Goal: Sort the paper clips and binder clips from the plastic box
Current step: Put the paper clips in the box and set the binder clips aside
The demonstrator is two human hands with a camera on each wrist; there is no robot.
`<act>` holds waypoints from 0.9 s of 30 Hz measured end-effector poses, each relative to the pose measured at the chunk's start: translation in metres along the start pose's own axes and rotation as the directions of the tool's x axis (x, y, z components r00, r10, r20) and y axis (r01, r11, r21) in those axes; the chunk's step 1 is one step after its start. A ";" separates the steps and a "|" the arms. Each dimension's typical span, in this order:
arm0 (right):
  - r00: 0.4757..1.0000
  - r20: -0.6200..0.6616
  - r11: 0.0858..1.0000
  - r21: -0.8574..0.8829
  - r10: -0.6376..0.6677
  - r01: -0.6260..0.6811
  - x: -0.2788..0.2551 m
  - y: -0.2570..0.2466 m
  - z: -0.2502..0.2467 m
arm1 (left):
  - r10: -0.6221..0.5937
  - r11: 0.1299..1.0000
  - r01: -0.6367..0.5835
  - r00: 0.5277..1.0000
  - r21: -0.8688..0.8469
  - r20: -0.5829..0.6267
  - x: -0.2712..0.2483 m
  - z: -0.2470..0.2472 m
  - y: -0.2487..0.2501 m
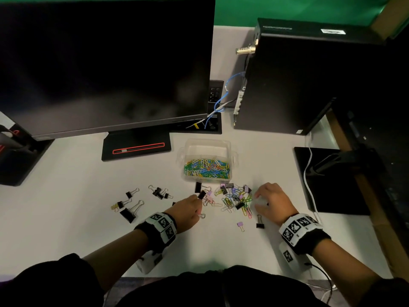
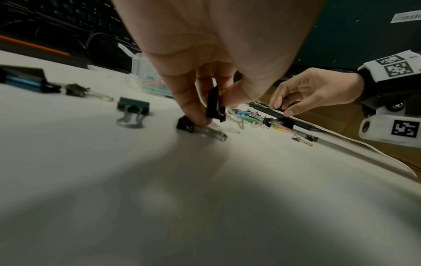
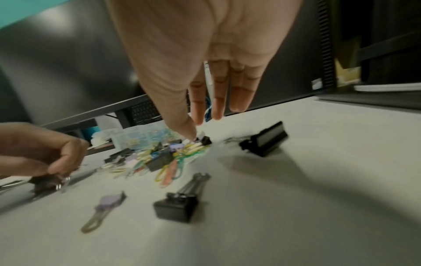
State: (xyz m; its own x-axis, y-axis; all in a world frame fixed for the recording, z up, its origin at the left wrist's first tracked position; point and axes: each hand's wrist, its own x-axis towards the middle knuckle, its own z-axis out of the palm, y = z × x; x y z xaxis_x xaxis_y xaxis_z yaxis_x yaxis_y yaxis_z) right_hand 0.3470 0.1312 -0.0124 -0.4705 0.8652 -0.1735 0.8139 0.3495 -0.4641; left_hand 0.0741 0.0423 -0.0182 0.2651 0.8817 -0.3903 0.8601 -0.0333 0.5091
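Note:
The clear plastic box [image 1: 232, 151] stands mid-table with coloured paper clips [image 1: 207, 168] in it. In front of it lies a mixed pile [image 1: 235, 198] of paper clips and binder clips. Several black binder clips [image 1: 130, 203] lie apart to the left. My left hand [image 1: 198, 201] pinches a black binder clip [image 2: 214, 103] between thumb and fingers, while its forefinger touches another black clip [image 2: 185, 125] on the table. My right hand [image 3: 200, 126] hovers at the pile's right edge with straight fingers, its thumb tip touching a small black clip [image 3: 205, 140].
A lilac binder clip [image 1: 240, 225] and a black one [image 1: 260, 224] lie near the front. A monitor [image 1: 104, 63] on its stand [image 1: 136, 147] fills the back left. A computer tower [image 1: 287, 80] is back right, and a black pad [image 1: 327, 180] with a white cable is at right.

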 end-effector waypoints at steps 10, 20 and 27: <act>0.966 0.257 1.000 -0.005 -0.013 0.015 0.016 -0.010 0.009 | -0.117 0.982 0.110 0.992 0.151 0.038 -0.005 0.001 -0.004; 0.973 0.226 0.996 0.072 0.034 -0.052 0.016 -0.006 0.016 | -0.036 0.942 0.071 0.993 0.329 -0.111 0.004 0.000 0.004; 0.977 0.209 0.993 0.100 0.043 -0.065 0.013 -0.004 0.019 | 0.189 0.959 -0.169 0.980 0.226 -0.068 0.031 0.002 0.024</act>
State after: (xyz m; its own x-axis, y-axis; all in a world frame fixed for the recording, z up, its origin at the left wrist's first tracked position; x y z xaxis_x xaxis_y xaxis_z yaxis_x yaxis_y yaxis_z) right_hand 0.3311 0.1342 -0.0297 -0.4959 0.7852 -0.3708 0.8044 0.2546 -0.5368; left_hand 0.1037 0.0683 -0.0195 0.3923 0.8897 -0.2336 0.8788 -0.2875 0.3807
